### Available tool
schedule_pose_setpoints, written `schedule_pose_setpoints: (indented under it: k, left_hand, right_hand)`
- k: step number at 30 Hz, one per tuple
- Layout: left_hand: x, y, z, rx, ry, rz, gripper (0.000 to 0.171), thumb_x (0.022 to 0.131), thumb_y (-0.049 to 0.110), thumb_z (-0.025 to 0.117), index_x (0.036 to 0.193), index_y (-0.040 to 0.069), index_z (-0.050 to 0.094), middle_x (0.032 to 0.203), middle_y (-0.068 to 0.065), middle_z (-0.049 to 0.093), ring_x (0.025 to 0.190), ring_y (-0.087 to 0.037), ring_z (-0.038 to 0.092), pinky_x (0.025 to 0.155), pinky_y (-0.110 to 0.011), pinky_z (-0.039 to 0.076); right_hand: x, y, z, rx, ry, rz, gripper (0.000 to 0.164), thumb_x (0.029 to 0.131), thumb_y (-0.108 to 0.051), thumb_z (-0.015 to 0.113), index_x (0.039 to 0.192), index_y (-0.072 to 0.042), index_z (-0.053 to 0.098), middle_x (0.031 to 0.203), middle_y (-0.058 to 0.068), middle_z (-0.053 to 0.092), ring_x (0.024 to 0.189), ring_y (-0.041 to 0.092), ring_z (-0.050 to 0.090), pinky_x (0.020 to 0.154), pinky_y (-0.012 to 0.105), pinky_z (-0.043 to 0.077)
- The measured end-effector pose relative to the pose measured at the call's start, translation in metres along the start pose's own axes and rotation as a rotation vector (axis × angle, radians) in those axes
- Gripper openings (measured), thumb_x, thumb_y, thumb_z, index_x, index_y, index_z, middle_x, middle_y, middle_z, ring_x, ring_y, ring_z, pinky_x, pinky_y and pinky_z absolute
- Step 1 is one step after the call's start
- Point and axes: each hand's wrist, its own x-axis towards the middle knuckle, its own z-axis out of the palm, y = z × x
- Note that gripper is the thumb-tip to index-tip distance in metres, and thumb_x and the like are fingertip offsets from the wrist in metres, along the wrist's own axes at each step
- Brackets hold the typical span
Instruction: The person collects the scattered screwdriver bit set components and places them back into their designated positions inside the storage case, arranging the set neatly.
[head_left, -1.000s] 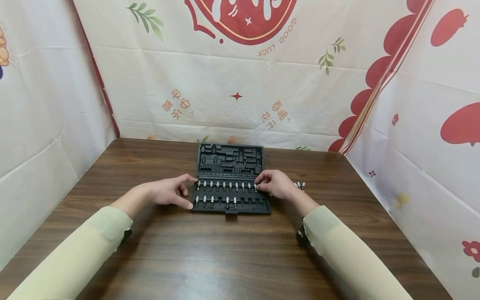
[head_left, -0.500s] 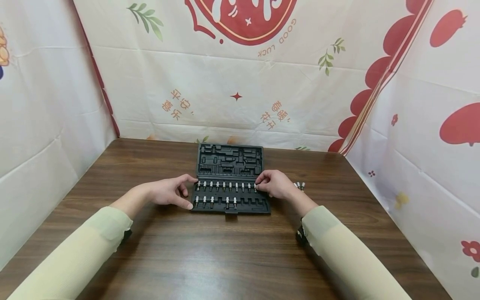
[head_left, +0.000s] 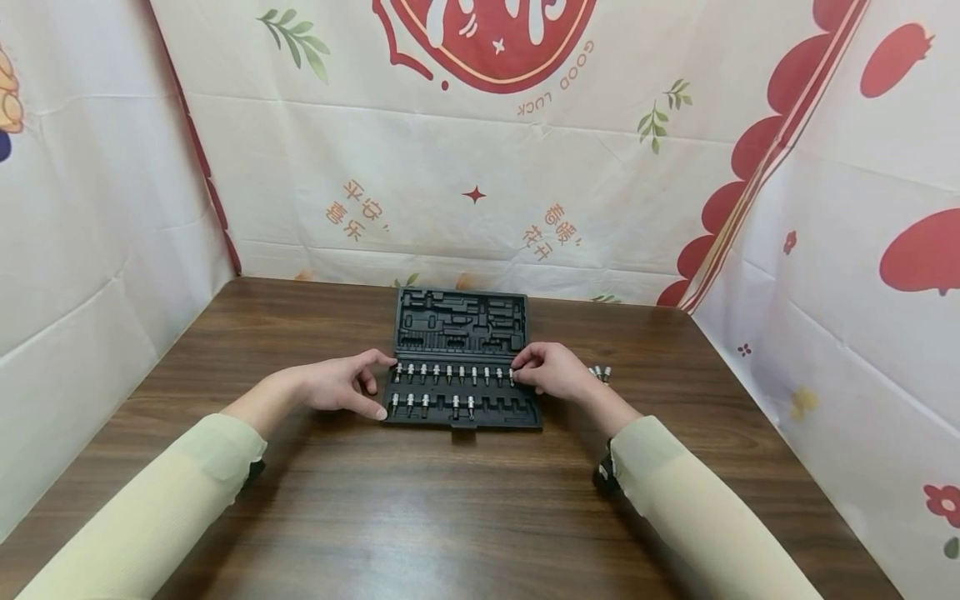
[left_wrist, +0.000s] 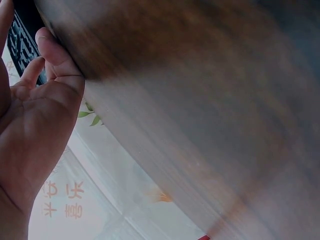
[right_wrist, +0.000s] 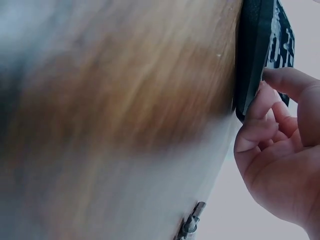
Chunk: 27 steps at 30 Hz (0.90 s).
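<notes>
A black socket case (head_left: 480, 427) lies unfolded on the wooden table. Silver bit sockets (head_left: 448, 372) fill the row nearest the hinge, and several more (head_left: 409, 404) sit at the left and middle of the front row. At the case's left side, my left hand (head_left: 330, 385) rests with index finger near the hinge and thumb at the front corner. My right hand (head_left: 553, 368) pinches a small bit socket (head_left: 512, 376) at the right end of the back row, thumb and index finger together. Its lower part is hidden from the right wrist camera by the case wall.
More loose bit sockets (head_left: 602, 372) lie on the table (head_left: 450, 508) just right of my right hand, partly behind the wrist. Moulded recesses show in the raised lid (head_left: 461, 321). Printed cloth (head_left: 420, 150) hangs behind the table and along both sides.
</notes>
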Motion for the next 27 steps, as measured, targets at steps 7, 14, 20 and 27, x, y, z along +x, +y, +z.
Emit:
schedule_pose_setpoints:
  k: [7,14,20,27]
  left_hand:
    - [0.0,0.0,0.0,0.0,0.004,0.004,0.092,0.094,0.036,0.089,0.165,0.009,0.037,0.118,-0.012,0.058,0.091,-0.021,0.059,0.084,-0.036,0.049]
    - [0.001,-0.002,0.001,-0.002,0.008,0.001,0.092,0.094,0.035,0.089,0.165,0.009,0.038,0.118,-0.013,0.058,0.092,-0.021,0.06,0.084,-0.036,0.049]
    - [0.002,-0.003,0.001,0.0,0.012,0.0,0.092,0.094,0.036,0.09,0.165,0.01,0.038,0.119,-0.012,0.059,0.092,-0.021,0.06,0.085,-0.036,0.049]
    - [0.001,0.0,0.0,0.004,0.012,-0.003,0.093,0.093,0.036,0.09,0.165,0.01,0.038,0.119,-0.013,0.059,0.093,-0.021,0.06,0.085,-0.036,0.049]
  right_hand:
    - [-0.007,0.01,-0.014,0.087,0.02,0.003,0.018,0.107,-0.019,0.071,0.118,-0.005,0.073,0.091,0.007,0.069,0.076,0.02,0.063,0.073,0.036,0.055]
    - [-0.019,0.021,-0.03,0.062,0.045,0.01,0.022,0.108,-0.024,0.07,0.123,-0.009,0.074,0.099,0.013,0.069,0.079,0.023,0.064,0.063,0.034,0.049]
    - [-0.031,0.032,-0.043,0.101,0.056,-0.004,0.033,0.109,-0.031,0.07,0.13,-0.005,0.072,0.106,0.018,0.067,0.084,0.027,0.064,0.066,0.038,0.053]
    - [-0.046,0.044,-0.065,0.183,0.09,-0.022,0.042,0.108,-0.032,0.072,0.136,-0.001,0.068,0.095,0.01,0.064,0.08,0.026,0.062,0.063,0.036,0.052]
